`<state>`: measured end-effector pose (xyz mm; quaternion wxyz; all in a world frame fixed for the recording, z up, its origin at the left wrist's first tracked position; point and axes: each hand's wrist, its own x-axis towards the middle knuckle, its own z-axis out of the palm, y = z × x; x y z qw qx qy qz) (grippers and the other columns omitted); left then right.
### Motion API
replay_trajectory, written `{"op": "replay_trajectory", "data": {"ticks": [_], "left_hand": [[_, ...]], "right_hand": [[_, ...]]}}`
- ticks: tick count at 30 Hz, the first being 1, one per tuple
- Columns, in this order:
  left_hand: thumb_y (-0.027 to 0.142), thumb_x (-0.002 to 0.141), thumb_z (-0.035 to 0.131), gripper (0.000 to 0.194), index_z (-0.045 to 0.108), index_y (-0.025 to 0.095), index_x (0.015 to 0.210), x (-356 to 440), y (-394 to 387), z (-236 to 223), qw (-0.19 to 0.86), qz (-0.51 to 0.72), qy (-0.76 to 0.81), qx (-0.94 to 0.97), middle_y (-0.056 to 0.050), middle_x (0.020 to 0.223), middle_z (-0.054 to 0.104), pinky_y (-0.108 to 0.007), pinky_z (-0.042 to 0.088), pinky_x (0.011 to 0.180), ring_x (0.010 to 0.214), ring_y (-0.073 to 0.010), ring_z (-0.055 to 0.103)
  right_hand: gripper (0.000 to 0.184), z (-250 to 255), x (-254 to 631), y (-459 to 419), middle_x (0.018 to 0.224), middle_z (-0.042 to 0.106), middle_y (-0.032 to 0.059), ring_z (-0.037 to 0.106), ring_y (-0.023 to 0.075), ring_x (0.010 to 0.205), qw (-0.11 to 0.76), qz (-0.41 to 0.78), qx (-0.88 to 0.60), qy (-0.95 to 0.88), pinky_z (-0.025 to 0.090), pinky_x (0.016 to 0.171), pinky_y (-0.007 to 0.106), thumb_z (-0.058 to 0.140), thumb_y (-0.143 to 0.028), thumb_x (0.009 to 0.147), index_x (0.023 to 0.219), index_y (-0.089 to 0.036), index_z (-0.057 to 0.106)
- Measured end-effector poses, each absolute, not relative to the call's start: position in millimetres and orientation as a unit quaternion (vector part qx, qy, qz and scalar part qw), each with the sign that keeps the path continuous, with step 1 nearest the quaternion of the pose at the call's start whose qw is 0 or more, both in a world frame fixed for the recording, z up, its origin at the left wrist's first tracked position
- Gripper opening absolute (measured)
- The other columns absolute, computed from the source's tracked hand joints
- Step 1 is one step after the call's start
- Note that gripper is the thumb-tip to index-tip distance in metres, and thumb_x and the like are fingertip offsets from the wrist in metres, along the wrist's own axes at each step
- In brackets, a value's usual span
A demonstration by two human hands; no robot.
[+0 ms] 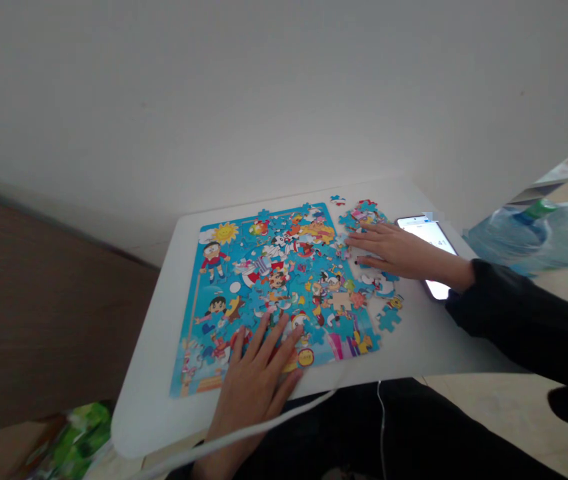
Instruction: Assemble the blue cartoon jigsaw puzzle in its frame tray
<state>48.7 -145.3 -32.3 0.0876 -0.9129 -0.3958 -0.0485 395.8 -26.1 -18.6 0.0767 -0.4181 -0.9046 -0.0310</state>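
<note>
A blue cartoon jigsaw puzzle board (214,293) lies on a small white table (154,393), with several loose pieces scattered over it. My left hand (254,380) rests flat on the board's near edge, fingers spread and open. My right hand (394,250) lies flat with fingers stretched out over loose puzzle pieces (364,215) at the board's right side. More loose pieces (389,319) lie on the table just below that hand. My right arm wears a dark sleeve.
A lit phone (431,233) lies on the table under my right wrist. Large plastic water bottles (529,237) stand on the floor to the right. A white cable (284,415) runs along the table's near edge. A white wall is behind, and a green packet (79,440) lies lower left.
</note>
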Motion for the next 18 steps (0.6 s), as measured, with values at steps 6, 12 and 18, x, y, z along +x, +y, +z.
{"op": "replay_trajectory", "data": {"ticks": [6,12,18], "left_hand": [[0.043,0.094,0.041,0.054,0.032,0.028,0.145,49.0,-143.6,-33.8,0.105,-0.058,-0.387,-0.914,-0.002,0.147,0.041,-0.046,0.025,0.106,0.135,-0.0295,0.034],[0.04,0.094,0.043,0.053,0.033,0.028,0.144,48.0,-145.6,-33.0,0.104,-0.051,-0.39,-0.914,0.0,0.148,0.04,-0.045,0.021,0.108,0.136,-0.0281,0.031],[0.041,0.093,0.046,0.054,0.034,0.029,0.144,47.2,-144.1,-34.1,0.108,-0.06,-0.389,-0.913,0.0,0.147,0.041,-0.043,0.018,0.11,0.137,-0.0268,0.03]], "right_hand": [[0.046,-2.4,410.3,-34.7,0.133,0.056,0.0089,0.049,0.0267,0.124,0.075,-0.014,-0.403,-0.912,0.043,0.1,0.047,0.034,-0.04,0.096,0.133,-0.018,0.052],[0.046,1.6,439.2,20.6,0.133,0.057,0.005,0.051,0.024,0.123,0.067,0.053,-0.426,-0.901,0.041,0.103,0.048,0.029,-0.041,0.097,0.134,-0.024,0.051],[0.046,-10.6,446.0,63.7,0.135,0.054,0.0031,0.038,0.0257,0.133,0.049,0.101,-0.404,-0.908,0.034,0.109,0.049,0.03,-0.044,0.096,0.131,-0.028,0.055]]}}
